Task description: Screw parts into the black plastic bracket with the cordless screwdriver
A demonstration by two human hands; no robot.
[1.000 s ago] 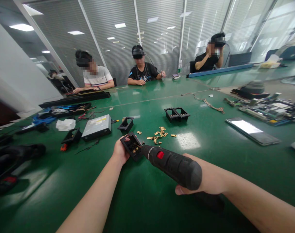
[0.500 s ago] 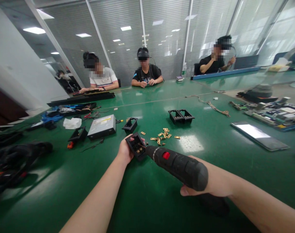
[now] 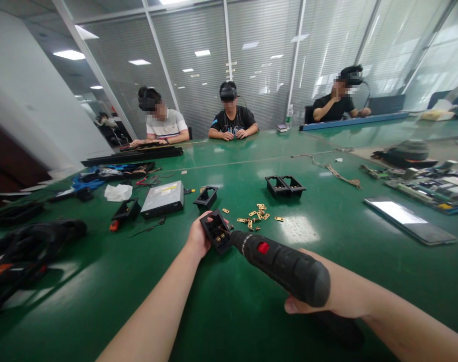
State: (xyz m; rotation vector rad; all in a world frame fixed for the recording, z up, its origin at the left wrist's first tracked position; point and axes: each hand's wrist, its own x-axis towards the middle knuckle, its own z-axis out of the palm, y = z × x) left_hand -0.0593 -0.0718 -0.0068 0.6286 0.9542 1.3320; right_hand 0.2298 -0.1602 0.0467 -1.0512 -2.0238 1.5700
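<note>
My left hand (image 3: 197, 237) grips a small black plastic socket housing (image 3: 216, 232) with brass contacts inside, tilted on the green table (image 3: 229, 311). My right hand (image 3: 329, 294) is wrapped round the handle of a black electric screwdriver (image 3: 285, 266) with a red switch. The driver's tip reaches into the housing. Several loose brass contact pieces (image 3: 256, 215) lie just beyond the housing. Another empty black housing (image 3: 206, 196) stands behind them.
A pair of black housings (image 3: 285, 185) stands at centre right. A grey optical drive (image 3: 163, 198) lies to the left, with tangled cables and black parts (image 3: 25, 249) at far left. A phone (image 3: 409, 219) and circuit boards (image 3: 428, 186) lie right. Three people sit across the table.
The view has shifted slightly, so everything sits a little lower and to the right. Both hands keep their hold, with the driver tip still in the housing.
</note>
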